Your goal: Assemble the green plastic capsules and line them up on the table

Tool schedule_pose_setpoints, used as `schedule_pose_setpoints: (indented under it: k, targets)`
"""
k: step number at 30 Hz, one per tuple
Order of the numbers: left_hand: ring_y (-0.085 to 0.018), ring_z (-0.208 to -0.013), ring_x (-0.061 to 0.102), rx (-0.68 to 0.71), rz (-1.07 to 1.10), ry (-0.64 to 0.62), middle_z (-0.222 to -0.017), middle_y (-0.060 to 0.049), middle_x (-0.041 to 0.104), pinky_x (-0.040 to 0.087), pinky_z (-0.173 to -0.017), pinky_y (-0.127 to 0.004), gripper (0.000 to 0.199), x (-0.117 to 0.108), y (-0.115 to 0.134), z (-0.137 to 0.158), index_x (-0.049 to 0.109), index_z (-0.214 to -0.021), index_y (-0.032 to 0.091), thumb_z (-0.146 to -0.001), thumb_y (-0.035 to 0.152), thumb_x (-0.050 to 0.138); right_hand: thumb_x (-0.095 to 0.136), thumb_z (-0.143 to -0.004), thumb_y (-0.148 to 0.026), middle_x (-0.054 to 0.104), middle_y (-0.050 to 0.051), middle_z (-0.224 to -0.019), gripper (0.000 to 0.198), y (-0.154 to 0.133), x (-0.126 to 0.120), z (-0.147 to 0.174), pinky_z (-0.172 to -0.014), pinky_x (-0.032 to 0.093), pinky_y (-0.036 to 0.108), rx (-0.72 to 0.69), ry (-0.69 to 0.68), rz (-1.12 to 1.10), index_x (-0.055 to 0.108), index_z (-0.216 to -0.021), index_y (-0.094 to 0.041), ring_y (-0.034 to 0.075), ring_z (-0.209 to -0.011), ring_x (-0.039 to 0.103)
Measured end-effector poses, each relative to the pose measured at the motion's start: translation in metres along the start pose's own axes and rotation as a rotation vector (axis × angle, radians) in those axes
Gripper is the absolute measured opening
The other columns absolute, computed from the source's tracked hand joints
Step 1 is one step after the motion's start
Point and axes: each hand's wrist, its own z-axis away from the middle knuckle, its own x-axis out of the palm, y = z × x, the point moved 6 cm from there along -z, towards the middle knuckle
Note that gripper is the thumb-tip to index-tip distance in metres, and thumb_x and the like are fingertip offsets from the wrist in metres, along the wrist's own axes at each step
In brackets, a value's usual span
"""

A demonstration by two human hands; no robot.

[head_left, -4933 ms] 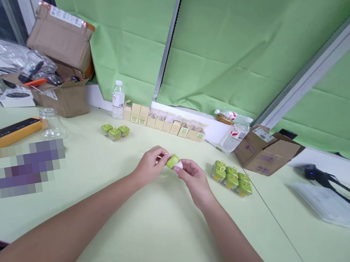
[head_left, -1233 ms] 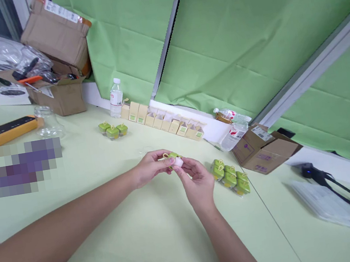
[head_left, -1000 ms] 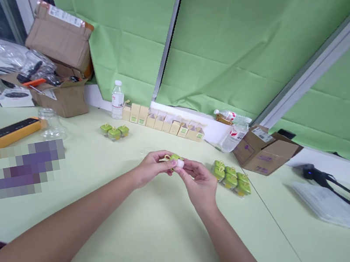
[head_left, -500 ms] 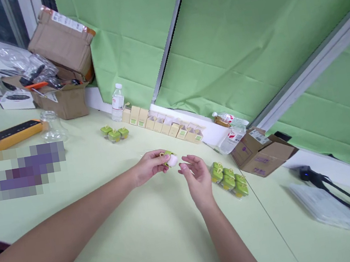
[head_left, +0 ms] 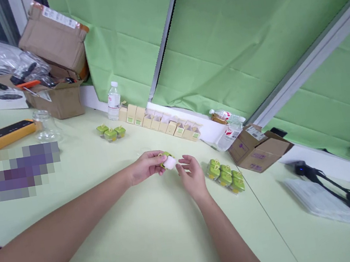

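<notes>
My left hand [head_left: 144, 167] pinches a small green case with a yellow loop and a pale pink-white block [head_left: 170, 162] on its facing side, held above the table. To its right, my right hand [head_left: 193, 177] is open, fingers spread and slightly curled, fingertips close to the block but seemingly apart from it. Beyond the right hand stands a group of small clear containers with green lids and loops [head_left: 225, 176]. A smaller cluster of the same green-lidded containers [head_left: 110, 132] sits farther back on the left.
A row of small kraft-paper boxes [head_left: 160, 122] lines the back edge, with a water bottle [head_left: 113, 101] at its left end. Bottles lie beside a cardboard box [head_left: 257, 149] at right. A glass jar [head_left: 46, 129] and an orange power strip [head_left: 12, 134] are at left.
The block in my left hand has turned a little and shows a broader pale face. My right hand stays beside it, fingers apart. The whole view has shifted slightly.
</notes>
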Motion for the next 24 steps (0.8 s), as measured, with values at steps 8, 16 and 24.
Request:
schedule_pose_setpoints:
  k: [8,16,24]
  targets:
    - [-0.013,-0.069,0.059,0.272,-0.16,0.407,-0.09,-0.006,0.067,0.048,-0.062,-0.028,0.039,-0.035,0.028,-0.004,0.069,-0.095,0.015,-0.071,0.044,0.08,0.064,-0.082,-0.043,0.069,0.009,-0.102,0.038,0.011,0.001,-0.002,-0.063,0.056,0.03,-0.035,-0.048,0.083,0.06,-0.112,-0.019,0.018,-0.08,0.065]
    - [-0.022,-0.098,0.06,0.486,-1.148,0.566,-0.112,-0.009,0.063,0.05,-0.082,-0.033,0.043,-0.065,0.051,0.003,0.066,-0.112,0.02,-0.072,0.034,0.075,0.061,-0.083,-0.04,0.069,0.008,-0.105,0.032,0.006,0.004,0.002,-0.06,0.054,0.028,0.008,-0.085,0.158,0.061,-0.108,-0.02,0.017,-0.075,0.064]
    - [-0.024,-0.103,0.061,0.387,-1.215,0.463,-0.12,-0.01,0.061,0.051,-0.087,-0.035,0.046,-0.09,0.029,-0.007,0.063,-0.118,0.019,-0.075,0.036,0.07,0.059,-0.084,-0.04,0.069,0.009,-0.104,0.032,-0.002,0.009,0.007,-0.057,0.051,0.027,0.003,-0.129,0.182,0.06,-0.11,-0.02,0.016,-0.071,0.062]
